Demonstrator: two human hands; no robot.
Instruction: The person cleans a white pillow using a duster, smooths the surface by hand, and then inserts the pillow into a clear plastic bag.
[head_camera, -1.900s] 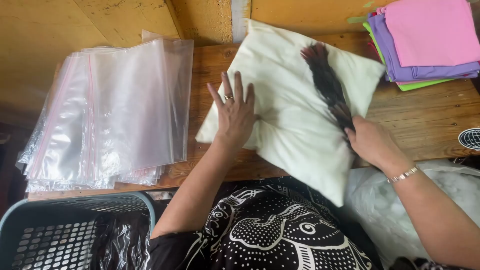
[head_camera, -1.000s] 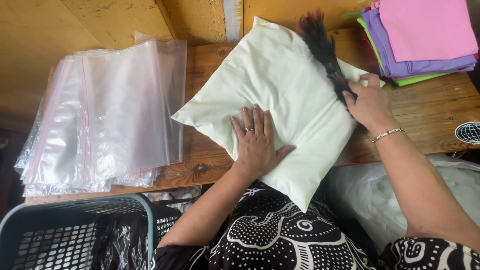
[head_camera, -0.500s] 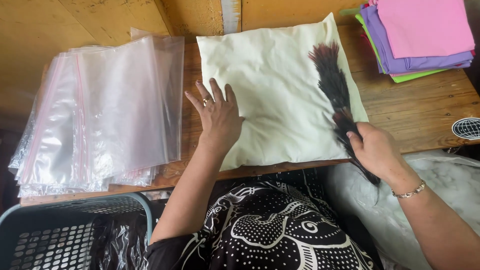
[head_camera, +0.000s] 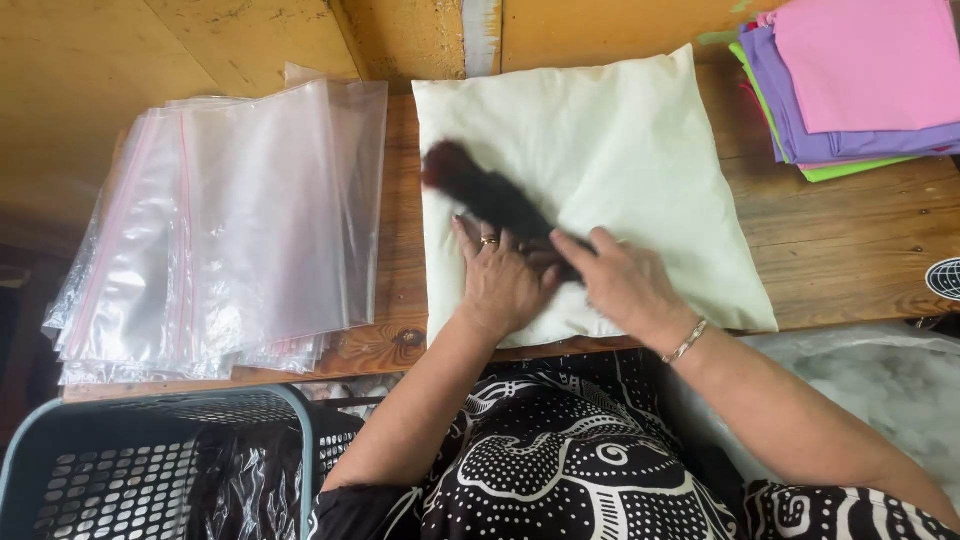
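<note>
A pale cream cushion lies flat and square on the wooden table. My right hand grips the handle of a small dark brush, whose bristles rest on the cushion's upper left part. My left hand presses palm down on the cushion's near left edge, just beside the brush handle. A ring shows on the left hand and a bracelet on the right wrist.
A stack of clear zip bags lies left of the cushion. Folded pink, purple and green cloths sit at the back right. A grey-blue plastic basket stands at the near left. White stuffing in a bag is at the near right.
The cushion was turned square to the table edge. The brush swept from the cushion's right side across to its upper left, and my two hands came together at the near edge.
</note>
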